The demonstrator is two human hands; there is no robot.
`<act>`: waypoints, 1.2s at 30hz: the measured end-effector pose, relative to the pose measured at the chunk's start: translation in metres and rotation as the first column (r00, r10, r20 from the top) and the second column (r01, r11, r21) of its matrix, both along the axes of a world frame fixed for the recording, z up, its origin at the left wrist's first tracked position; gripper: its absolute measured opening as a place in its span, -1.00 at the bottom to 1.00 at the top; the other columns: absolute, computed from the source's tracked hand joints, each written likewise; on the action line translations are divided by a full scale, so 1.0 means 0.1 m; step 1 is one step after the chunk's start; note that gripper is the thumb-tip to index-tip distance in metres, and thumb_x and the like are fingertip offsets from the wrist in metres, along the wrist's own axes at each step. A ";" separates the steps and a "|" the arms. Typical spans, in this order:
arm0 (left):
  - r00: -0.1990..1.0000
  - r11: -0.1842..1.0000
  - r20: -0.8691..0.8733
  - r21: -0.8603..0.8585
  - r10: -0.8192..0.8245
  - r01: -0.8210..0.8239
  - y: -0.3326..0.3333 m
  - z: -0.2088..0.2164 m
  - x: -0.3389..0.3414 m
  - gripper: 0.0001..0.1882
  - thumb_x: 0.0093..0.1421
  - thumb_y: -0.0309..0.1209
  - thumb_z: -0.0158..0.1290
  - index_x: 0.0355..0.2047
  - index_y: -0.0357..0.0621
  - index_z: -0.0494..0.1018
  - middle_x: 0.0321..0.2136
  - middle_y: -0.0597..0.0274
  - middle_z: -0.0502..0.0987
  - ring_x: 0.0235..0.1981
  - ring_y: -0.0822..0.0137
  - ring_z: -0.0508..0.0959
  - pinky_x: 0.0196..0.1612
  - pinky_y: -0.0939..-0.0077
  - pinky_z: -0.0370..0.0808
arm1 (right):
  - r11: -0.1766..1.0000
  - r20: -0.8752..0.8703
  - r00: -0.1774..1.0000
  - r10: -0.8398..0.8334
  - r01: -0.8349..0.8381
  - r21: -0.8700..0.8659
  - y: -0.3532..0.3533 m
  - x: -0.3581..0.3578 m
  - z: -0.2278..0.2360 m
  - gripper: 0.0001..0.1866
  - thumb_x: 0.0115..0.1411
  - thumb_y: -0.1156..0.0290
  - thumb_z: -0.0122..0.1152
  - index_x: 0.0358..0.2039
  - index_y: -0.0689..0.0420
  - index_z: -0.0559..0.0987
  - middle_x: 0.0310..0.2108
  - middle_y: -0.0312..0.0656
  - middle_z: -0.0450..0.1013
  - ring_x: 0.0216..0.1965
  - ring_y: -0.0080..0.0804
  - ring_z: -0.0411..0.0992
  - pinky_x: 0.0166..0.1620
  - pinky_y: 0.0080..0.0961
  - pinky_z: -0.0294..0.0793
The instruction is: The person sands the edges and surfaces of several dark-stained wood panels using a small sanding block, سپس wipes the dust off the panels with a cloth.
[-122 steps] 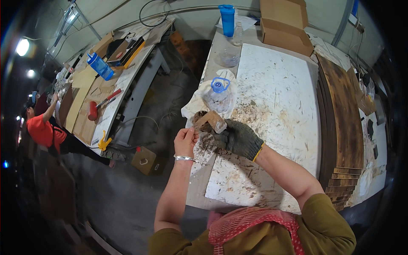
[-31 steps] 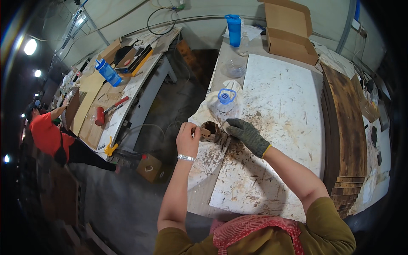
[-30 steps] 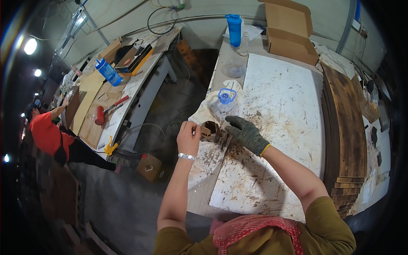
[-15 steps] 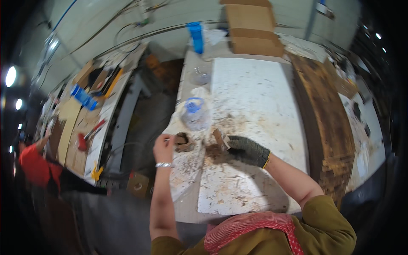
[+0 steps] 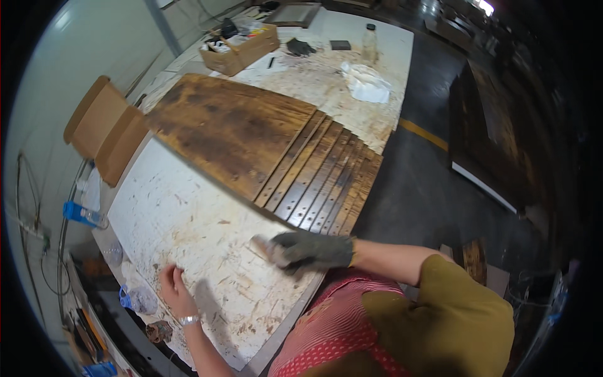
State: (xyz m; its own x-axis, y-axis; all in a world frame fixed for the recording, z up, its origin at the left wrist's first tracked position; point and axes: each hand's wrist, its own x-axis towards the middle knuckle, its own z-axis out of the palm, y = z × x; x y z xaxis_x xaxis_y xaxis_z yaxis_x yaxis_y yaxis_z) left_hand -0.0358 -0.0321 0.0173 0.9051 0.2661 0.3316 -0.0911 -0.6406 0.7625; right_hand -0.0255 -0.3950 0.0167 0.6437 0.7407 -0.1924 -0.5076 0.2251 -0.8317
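Note:
My left hand [image 5: 178, 294], bare with a silver band at the wrist, hovers over the left part of the stained white work board [image 5: 207, 217]. Its fingers are loosely bent and apart, with nothing visible in them. On my right hand [image 5: 314, 250] is a dark grey-green glove. That hand is closed on a small brown and pale piece [image 5: 262, 247], too blurred to name more exactly. Just beyond it lies a stack of dark-stained wooden boards [image 5: 232, 135], fanned in steps at the near right end, with small holes along the stepped ends.
A brown crumpled container [image 5: 159, 331] and a clear plastic jug with a blue rim [image 5: 139, 300] stand at left. Farther up are a blue-topped bottle [image 5: 85, 215] and an open cardboard box [image 5: 103, 129]. Behind the boards are a filled carton [image 5: 242, 53], a white cloth [image 5: 366, 83] and a glass bottle [image 5: 369, 43].
The view has swung to the right, bringing the board stack to the middle. My left hand is now away from the brown container; my right hand, still holding the piece, is beside the stack.

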 end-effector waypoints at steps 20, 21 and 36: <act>0.967 0.663 -0.218 0.706 -0.132 0.250 -1.80 0.35 1.86 -0.71 0.25 -0.53 -0.01 -0.06 0.00 0.56 -0.03 0.24 0.56 -0.11 0.08 0.59 -0.05 0.29 0.52 | 0.080 0.917 0.391 0.079 0.915 -0.396 -2.90 0.11 -0.56 -0.51 0.11 0.24 0.26 0.05 0.11 0.51 -0.22 0.03 0.46 -0.18 0.02 0.46 -0.10 -0.14 0.46; 0.967 0.662 -0.222 0.708 -0.125 0.248 -1.82 0.35 1.86 -0.71 0.24 -0.53 0.00 -0.06 0.00 0.56 -0.03 0.24 0.56 -0.11 0.08 0.59 -0.06 0.29 0.52 | 0.090 0.927 0.361 0.107 0.925 -0.370 -2.87 0.11 -0.56 -0.52 0.11 0.25 0.25 0.05 0.11 0.51 -0.23 0.03 0.45 -0.19 0.03 0.46 -0.10 -0.13 0.46; 0.965 0.649 -0.179 0.714 -0.194 0.263 -1.71 0.26 1.89 -0.72 0.25 -0.49 0.00 -0.06 0.00 0.56 -0.03 0.24 0.56 -0.11 0.09 0.58 -0.07 0.30 0.52 | 0.115 0.893 0.411 0.184 0.893 -0.435 -2.35 -0.14 -0.57 -0.47 0.02 0.28 0.28 0.04 0.16 0.51 -0.22 0.04 0.45 -0.19 0.02 0.45 -0.12 -0.13 0.44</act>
State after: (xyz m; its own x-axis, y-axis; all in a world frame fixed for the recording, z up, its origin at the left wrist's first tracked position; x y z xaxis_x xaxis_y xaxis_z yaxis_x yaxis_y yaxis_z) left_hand 0.1528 -0.2028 0.0432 0.9356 -0.2468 0.2526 -0.2732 -0.9591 0.0745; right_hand -0.0396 -0.6305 -0.0401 0.9614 0.0154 0.2749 0.1439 -0.8792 -0.4541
